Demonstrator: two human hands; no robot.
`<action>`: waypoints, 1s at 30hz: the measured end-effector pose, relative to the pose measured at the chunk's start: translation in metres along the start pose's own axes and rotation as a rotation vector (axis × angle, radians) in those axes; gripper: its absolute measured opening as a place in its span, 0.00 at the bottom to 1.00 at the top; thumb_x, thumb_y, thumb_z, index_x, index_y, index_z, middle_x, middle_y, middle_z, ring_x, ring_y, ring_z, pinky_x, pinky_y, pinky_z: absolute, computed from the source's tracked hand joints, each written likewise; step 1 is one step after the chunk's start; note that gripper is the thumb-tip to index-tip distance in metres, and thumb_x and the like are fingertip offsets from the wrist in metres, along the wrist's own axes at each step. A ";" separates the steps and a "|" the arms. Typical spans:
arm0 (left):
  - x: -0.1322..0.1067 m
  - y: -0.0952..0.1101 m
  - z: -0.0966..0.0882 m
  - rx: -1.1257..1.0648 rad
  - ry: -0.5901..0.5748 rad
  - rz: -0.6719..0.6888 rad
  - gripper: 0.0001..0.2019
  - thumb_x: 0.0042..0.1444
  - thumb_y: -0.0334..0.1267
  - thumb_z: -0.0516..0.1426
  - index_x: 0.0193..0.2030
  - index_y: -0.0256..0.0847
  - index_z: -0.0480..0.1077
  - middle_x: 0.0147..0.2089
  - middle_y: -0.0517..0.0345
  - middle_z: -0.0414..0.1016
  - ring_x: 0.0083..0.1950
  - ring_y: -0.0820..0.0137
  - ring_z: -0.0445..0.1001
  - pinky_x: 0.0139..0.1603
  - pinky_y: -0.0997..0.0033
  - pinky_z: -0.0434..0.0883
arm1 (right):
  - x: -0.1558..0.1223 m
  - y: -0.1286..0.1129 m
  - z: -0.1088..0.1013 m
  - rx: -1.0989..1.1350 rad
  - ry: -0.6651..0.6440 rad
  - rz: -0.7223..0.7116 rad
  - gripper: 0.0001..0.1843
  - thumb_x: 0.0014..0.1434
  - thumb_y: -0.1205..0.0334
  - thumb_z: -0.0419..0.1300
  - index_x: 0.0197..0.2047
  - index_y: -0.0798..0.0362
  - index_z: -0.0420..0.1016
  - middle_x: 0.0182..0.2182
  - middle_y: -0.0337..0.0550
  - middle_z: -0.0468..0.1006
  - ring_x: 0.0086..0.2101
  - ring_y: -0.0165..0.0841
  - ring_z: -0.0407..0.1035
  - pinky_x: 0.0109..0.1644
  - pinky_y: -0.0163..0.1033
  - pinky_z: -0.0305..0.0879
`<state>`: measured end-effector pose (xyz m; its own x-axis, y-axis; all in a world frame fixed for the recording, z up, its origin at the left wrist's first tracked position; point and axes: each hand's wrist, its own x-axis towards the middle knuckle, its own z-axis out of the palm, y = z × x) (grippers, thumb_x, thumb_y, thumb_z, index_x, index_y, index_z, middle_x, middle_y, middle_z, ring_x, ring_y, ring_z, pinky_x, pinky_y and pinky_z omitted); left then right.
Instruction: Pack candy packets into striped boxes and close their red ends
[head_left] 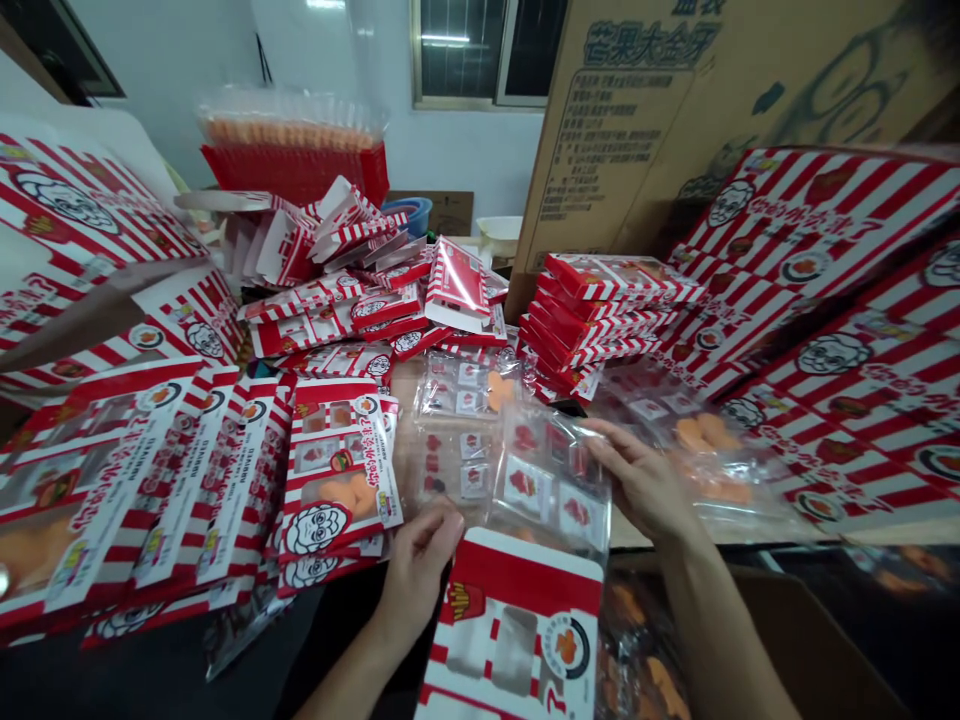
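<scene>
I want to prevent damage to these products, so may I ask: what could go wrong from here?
The lower end of the clear tray in the right hand disappears at the top edge of the striped carton; its rim might catch there and bend the card.
The stacked boxes beyond that hand lie unevenly, so a bump could make them slide.
The heap of cartons lies at mixed angles, and some might tumble forward.

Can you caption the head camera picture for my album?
Right hand grips a clear pack at a red-and-white box, among piles of striped boxes.
</scene>
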<state>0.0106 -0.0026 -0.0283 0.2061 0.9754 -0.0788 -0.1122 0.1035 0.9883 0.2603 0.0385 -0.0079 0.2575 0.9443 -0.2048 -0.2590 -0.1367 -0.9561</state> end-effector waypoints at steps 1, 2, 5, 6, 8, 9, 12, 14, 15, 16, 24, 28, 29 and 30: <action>0.001 0.002 0.000 0.018 -0.015 0.028 0.18 0.57 0.48 0.51 0.21 0.39 0.58 0.25 0.63 0.57 0.27 0.74 0.58 0.29 0.74 0.58 | 0.000 0.000 0.002 -0.027 -0.020 -0.024 0.22 0.35 0.52 0.73 0.34 0.50 0.79 0.26 0.37 0.79 0.23 0.27 0.69 0.27 0.31 0.66; 0.001 0.003 -0.001 0.039 -0.033 0.051 0.19 0.57 0.48 0.51 0.20 0.40 0.57 0.25 0.62 0.57 0.27 0.73 0.58 0.30 0.74 0.58 | 0.000 0.000 0.003 -0.047 -0.033 -0.059 0.21 0.36 0.51 0.73 0.35 0.50 0.79 0.27 0.37 0.79 0.24 0.28 0.69 0.27 0.32 0.66; 0.002 0.002 -0.004 0.096 -0.075 0.069 0.21 0.56 0.49 0.51 0.18 0.40 0.54 0.23 0.63 0.55 0.27 0.73 0.57 0.29 0.73 0.57 | -0.003 -0.002 0.004 -0.092 -0.039 -0.179 0.19 0.40 0.52 0.71 0.37 0.48 0.78 0.29 0.37 0.79 0.25 0.29 0.69 0.29 0.33 0.66; 0.001 0.000 -0.005 0.110 -0.073 0.053 0.21 0.55 0.49 0.52 0.18 0.41 0.52 0.22 0.63 0.54 0.26 0.73 0.56 0.29 0.73 0.57 | -0.005 -0.004 0.003 -0.115 -0.034 -0.212 0.19 0.41 0.52 0.71 0.37 0.48 0.78 0.30 0.37 0.79 0.26 0.29 0.69 0.29 0.33 0.66; 0.000 -0.005 -0.005 0.120 -0.040 0.015 0.21 0.52 0.49 0.55 0.18 0.41 0.52 0.21 0.64 0.52 0.25 0.74 0.55 0.28 0.74 0.57 | -0.008 -0.007 0.002 -0.173 -0.023 -0.261 0.18 0.41 0.52 0.71 0.37 0.48 0.79 0.32 0.39 0.79 0.28 0.30 0.69 0.30 0.34 0.66; -0.001 -0.008 -0.004 0.119 -0.015 0.005 0.20 0.51 0.49 0.56 0.19 0.41 0.53 0.21 0.65 0.53 0.26 0.74 0.55 0.28 0.74 0.57 | -0.010 -0.008 0.002 -0.205 -0.021 -0.275 0.18 0.41 0.52 0.70 0.36 0.48 0.79 0.34 0.40 0.79 0.29 0.31 0.69 0.30 0.34 0.67; -0.004 -0.013 -0.001 0.093 0.038 0.016 0.17 0.49 0.47 0.58 0.22 0.41 0.56 0.24 0.64 0.57 0.28 0.74 0.57 0.31 0.76 0.59 | -0.012 -0.007 0.005 -0.279 -0.061 -0.240 0.17 0.40 0.52 0.71 0.35 0.48 0.79 0.34 0.40 0.79 0.30 0.32 0.69 0.33 0.35 0.67; -0.006 -0.013 0.001 0.075 0.026 0.009 0.17 0.49 0.48 0.58 0.23 0.41 0.57 0.25 0.64 0.58 0.28 0.74 0.58 0.31 0.76 0.60 | -0.013 -0.001 0.009 -0.271 -0.060 -0.184 0.18 0.40 0.52 0.71 0.35 0.48 0.79 0.30 0.38 0.78 0.28 0.30 0.68 0.31 0.34 0.65; -0.006 -0.013 0.001 0.074 0.022 0.000 0.18 0.49 0.49 0.58 0.22 0.41 0.56 0.24 0.65 0.57 0.27 0.74 0.57 0.29 0.77 0.60 | -0.014 0.004 0.012 -0.249 -0.045 -0.164 0.18 0.40 0.52 0.71 0.35 0.48 0.78 0.29 0.37 0.77 0.27 0.29 0.67 0.30 0.34 0.65; -0.006 -0.012 0.000 0.074 0.027 -0.013 0.19 0.49 0.50 0.58 0.22 0.41 0.56 0.23 0.65 0.56 0.26 0.75 0.56 0.28 0.77 0.59 | -0.016 0.008 0.016 -0.222 -0.034 -0.148 0.19 0.40 0.51 0.71 0.36 0.49 0.78 0.29 0.37 0.77 0.26 0.29 0.67 0.30 0.33 0.64; -0.006 -0.002 -0.018 0.130 0.245 0.032 0.22 0.45 0.56 0.60 0.20 0.41 0.58 0.35 0.54 0.68 0.37 0.66 0.67 0.37 0.72 0.66 | -0.055 0.031 0.019 -0.352 -0.467 -0.100 0.19 0.55 0.45 0.59 0.27 0.52 0.80 0.36 0.45 0.73 0.38 0.36 0.68 0.45 0.39 0.63; -0.009 -0.003 -0.018 0.103 0.187 0.052 0.21 0.47 0.54 0.59 0.19 0.41 0.58 0.36 0.53 0.70 0.37 0.66 0.68 0.37 0.72 0.66 | -0.068 0.037 0.014 -0.317 -0.635 -0.091 0.20 0.51 0.43 0.61 0.24 0.53 0.79 0.34 0.44 0.70 0.35 0.35 0.66 0.40 0.37 0.64; -0.010 -0.005 -0.017 0.080 0.147 0.033 0.21 0.48 0.54 0.59 0.19 0.41 0.57 0.30 0.57 0.67 0.31 0.70 0.65 0.33 0.74 0.65 | -0.070 0.039 0.013 -0.300 -0.672 -0.053 0.18 0.49 0.45 0.64 0.24 0.53 0.79 0.32 0.43 0.70 0.33 0.34 0.66 0.38 0.36 0.64; -0.011 -0.007 -0.016 0.057 0.113 0.011 0.22 0.48 0.54 0.58 0.19 0.41 0.56 0.25 0.61 0.63 0.26 0.73 0.61 0.28 0.75 0.62 | -0.071 0.040 0.013 -0.281 -0.706 -0.003 0.17 0.48 0.46 0.65 0.25 0.53 0.80 0.30 0.42 0.71 0.32 0.34 0.67 0.37 0.36 0.65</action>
<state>-0.0065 -0.0109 -0.0368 0.0941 0.9924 -0.0790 -0.0577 0.0846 0.9947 0.2198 -0.0307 -0.0293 -0.4237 0.8991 -0.1102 0.0124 -0.1159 -0.9932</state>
